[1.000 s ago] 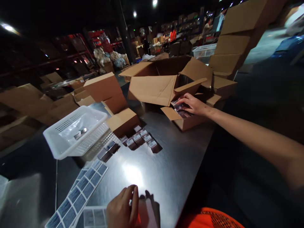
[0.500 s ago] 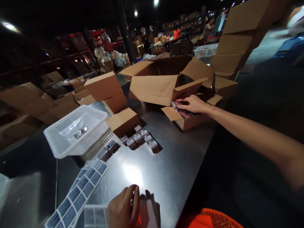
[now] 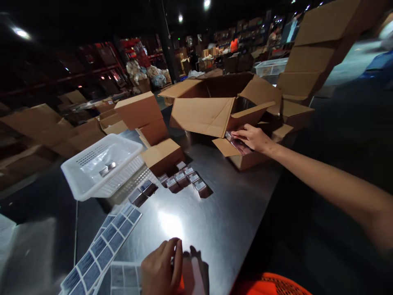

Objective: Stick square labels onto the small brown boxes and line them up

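Observation:
My right hand [image 3: 254,139] reaches into an open cardboard carton [image 3: 250,162], its fingertips closed on a small box [image 3: 229,135] at the left end. More small dark boxes lie beneath the fingers, partly hidden. Low in the view, my left hand [image 3: 161,268] hovers over the metal table with fingers curled together; whatever is in them, if anything, is hidden. Sheets of printed labels [image 3: 102,250] lie to its left. Several small boxes with white labels [image 3: 181,177] stand in a cluster mid-table, and two dark ones [image 3: 143,193] lie beside them.
A white plastic basket [image 3: 76,180] with clear bags stands at the left. Behind the cluster is an open carton [image 3: 164,157]; a large open box [image 3: 201,116] stands at the back. Stacked cartons [image 3: 310,59] rise at the right. An orange basket [image 3: 276,282] sits below the table edge.
The view has shifted slightly, so things appear a little further right. My right hand's fingers have shifted slightly over the small boxes; my left hand keeps its pose.

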{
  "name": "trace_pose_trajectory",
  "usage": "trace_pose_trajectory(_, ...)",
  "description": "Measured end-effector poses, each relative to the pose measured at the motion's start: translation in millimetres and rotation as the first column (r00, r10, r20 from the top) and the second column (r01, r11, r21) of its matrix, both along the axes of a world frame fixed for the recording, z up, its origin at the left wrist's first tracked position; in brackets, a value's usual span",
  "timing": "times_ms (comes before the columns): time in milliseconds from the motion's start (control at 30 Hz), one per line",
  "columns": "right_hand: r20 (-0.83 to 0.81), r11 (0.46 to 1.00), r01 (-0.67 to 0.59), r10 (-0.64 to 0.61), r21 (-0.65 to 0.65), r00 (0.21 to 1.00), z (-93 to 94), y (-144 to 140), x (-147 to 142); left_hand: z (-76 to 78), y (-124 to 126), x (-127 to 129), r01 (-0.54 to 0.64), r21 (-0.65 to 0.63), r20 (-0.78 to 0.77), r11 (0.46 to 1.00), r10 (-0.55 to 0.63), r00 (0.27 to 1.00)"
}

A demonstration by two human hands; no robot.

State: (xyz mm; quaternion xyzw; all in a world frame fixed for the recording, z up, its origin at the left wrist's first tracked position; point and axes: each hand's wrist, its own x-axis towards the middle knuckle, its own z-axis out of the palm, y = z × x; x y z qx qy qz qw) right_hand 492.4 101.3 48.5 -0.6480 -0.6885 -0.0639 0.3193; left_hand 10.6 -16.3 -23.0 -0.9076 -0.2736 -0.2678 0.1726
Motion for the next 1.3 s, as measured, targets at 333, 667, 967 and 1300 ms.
trace_pose_trajectory(333, 0.157, 0.988, 0.007, -0.032, 0.155, 0.987, -9.6, -3, 5, -20.1, -1, 0, -0.117, -0.191, 0.178, 0.975, 0.151, 0.972)
trace_pose_trajectory(667, 0.312, 0.965, -0.096, 0.015, 0.246, 0.95, -13.5, 0, 8, -24.6, -3, -1, -0.124, -0.211, 0.155, 0.97, 0.159, 0.975)
trace_pose_trajectory(967, 0.331, 0.971, -0.161, 0.097, 0.174, 0.939, -11.3, -2, 13, -9.9, -2, -1, -0.063, -0.209, 0.087, 0.976, 0.083, 0.993)
trace_pose_trajectory(1300, 0.275, 0.964, -0.225, 0.257, -0.143, 0.927, 21.5, 16, 27, -14.5, -9, 11, -0.128, -0.299, 0.163, 0.946, 0.183, 0.97)
